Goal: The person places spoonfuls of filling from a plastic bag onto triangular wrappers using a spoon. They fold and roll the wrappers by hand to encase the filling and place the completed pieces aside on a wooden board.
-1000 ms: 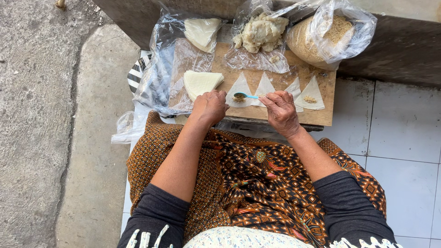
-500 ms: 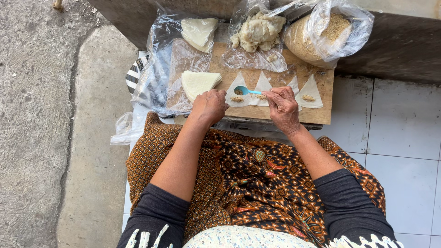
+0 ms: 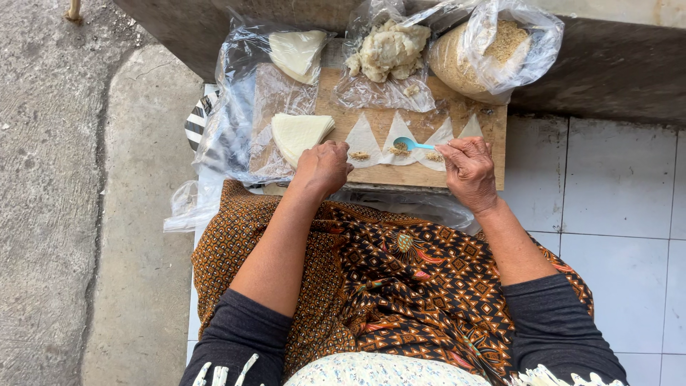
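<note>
spoon: a small turquoise plastic spoon [image 3: 413,144] lies nearly level over the wooden board [image 3: 400,174], long axis running left to right; the bowl points to the person's left, the handle end points right into the right hand.
spoon bowl: sits over the second triangular wrapper [image 3: 399,136], just above a small heap of brownish filling [image 3: 398,150].
right hand: the right hand [image 3: 468,170] pinches the spoon's handle between thumb and fingertips, the other fingers curled in, knuckles toward the camera.
left hand: the left hand [image 3: 325,166] rests at the near edge of the board, fingers loosely curled downward; whether they hold anything cannot be told, as the fingertips are hidden.
wrappers: four pale triangular wrappers lie in a row on the board, tips pointing away from the person; three carry filling.
stack: a stack of wedge-shaped wrappers [image 3: 299,134] lies just left of the row, beside the left hand.
far side: a bag of more wrappers [image 3: 296,51], a bag of pale dough [image 3: 389,51] and a bag of brown crumbs [image 3: 486,53] stand beyond the board.
lap: a brown patterned cloth [image 3: 386,271] covers the person's knees beneath the board.
</note>
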